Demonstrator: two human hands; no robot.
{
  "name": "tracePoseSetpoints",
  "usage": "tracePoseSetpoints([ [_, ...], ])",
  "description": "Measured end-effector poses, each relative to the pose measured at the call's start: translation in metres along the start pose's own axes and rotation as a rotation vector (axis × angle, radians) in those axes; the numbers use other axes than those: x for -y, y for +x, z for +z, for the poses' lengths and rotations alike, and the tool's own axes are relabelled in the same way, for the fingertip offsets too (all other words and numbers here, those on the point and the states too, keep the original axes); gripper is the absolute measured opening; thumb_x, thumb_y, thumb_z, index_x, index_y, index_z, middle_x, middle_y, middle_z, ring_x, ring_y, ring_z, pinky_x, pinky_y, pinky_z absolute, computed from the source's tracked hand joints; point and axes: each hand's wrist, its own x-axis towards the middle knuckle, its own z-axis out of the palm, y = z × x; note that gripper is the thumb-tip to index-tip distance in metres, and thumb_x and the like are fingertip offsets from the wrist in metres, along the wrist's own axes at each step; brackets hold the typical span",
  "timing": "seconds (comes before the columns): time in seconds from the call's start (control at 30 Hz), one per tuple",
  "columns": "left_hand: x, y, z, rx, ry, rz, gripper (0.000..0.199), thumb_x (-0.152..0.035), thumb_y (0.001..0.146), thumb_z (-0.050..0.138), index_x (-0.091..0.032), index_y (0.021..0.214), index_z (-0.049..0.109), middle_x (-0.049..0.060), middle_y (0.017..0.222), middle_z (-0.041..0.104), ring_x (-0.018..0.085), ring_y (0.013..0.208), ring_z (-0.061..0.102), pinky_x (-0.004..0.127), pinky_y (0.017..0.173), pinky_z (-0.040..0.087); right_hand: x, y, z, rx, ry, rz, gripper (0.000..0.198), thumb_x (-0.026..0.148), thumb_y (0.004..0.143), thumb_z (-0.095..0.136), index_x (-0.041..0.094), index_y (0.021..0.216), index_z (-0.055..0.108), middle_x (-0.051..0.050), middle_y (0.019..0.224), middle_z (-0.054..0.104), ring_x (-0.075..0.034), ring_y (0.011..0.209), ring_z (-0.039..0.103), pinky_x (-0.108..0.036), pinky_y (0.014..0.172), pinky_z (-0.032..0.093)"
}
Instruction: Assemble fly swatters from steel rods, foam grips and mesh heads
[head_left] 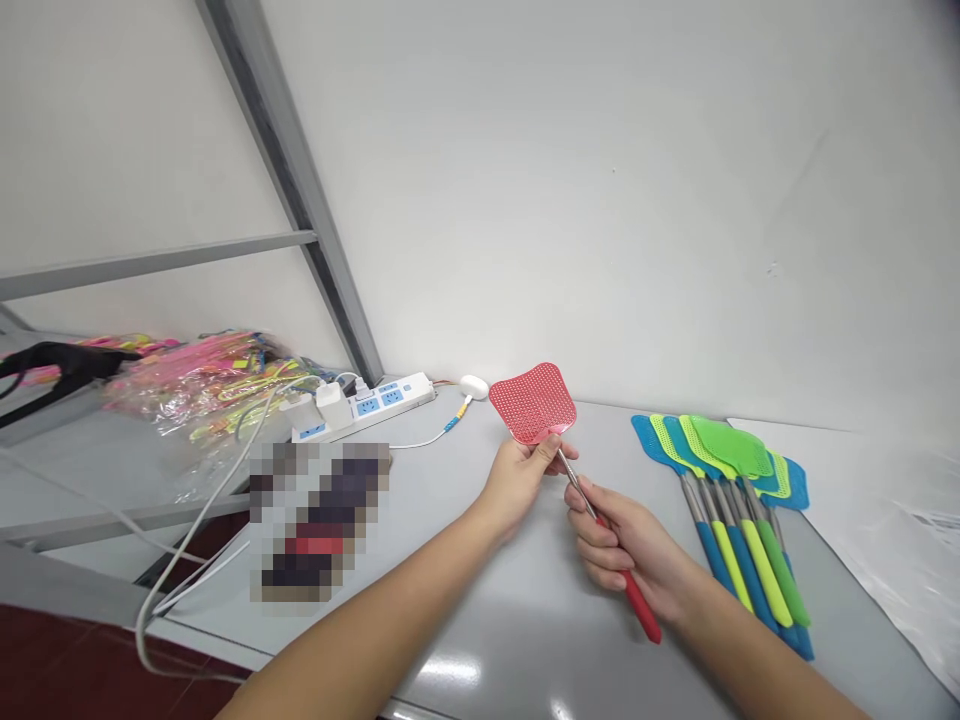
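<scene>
A red fly swatter [534, 402] with a perforated head, a metal shaft and a red grip is held in both hands above the grey table [465, 620]. My left hand [517, 482] pinches it where the head meets the shaft. Around the upper part of the red grip, the fingers of my right hand [616, 540] are wrapped. The head points away from me and the grip end slants toward the lower right. To the right lies an overlapping stack of fly swatters [739, 510] in blue, yellow-green and green, heads toward the wall.
A white power strip [382, 402] with plugs and cables lies at the back left, near a white earbud-like case [474, 387]. A pixelated object [322, 530] rests on the left. Plastic-wrapped colourful items [217, 380] fill a metal shelf. White plastic sheeting [885, 530] covers the right side.
</scene>
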Motion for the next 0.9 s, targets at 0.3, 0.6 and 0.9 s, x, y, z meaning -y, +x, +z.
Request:
tracePoseSetpoints([
  [0.3,-0.002,0.003,-0.005,-0.057,0.022,0.038,0.039,-0.051,0.087,0.057,-0.015,0.084,0.072,0.006,0.089,0.069,0.013,0.071,0.055,0.026,0.073,0.045,-0.003,0.002,0.003,-0.252,-0.580,-0.192,0.036,0.054,0.096,0.037,0.022,0.081,0.046,0.009,0.056,0.031,-0.007,0.043,0.021,-0.019,0.039,0.019],
  [0.6,-0.007,0.006,-0.008,-0.107,0.032,0.107,0.038,-0.051,0.087,0.056,-0.017,0.086,0.073,0.006,0.088,0.067,0.013,0.071,0.052,0.027,0.073,0.044,0.001,-0.005,0.014,-0.482,-1.098,-0.322,0.034,0.046,0.098,0.032,0.023,0.075,0.041,0.004,0.058,0.041,-0.013,0.052,0.037,-0.025,0.051,0.025],
  [0.9,-0.008,0.005,-0.008,-0.177,-0.019,0.102,0.035,-0.049,0.086,0.058,-0.017,0.086,0.074,0.006,0.089,0.068,0.012,0.068,0.049,0.026,0.073,0.043,0.003,-0.010,0.011,-0.576,-1.472,-0.341,0.028,0.040,0.098,0.035,0.024,0.076,0.043,0.003,0.058,0.052,-0.016,0.051,0.043,-0.027,0.053,0.022],
])
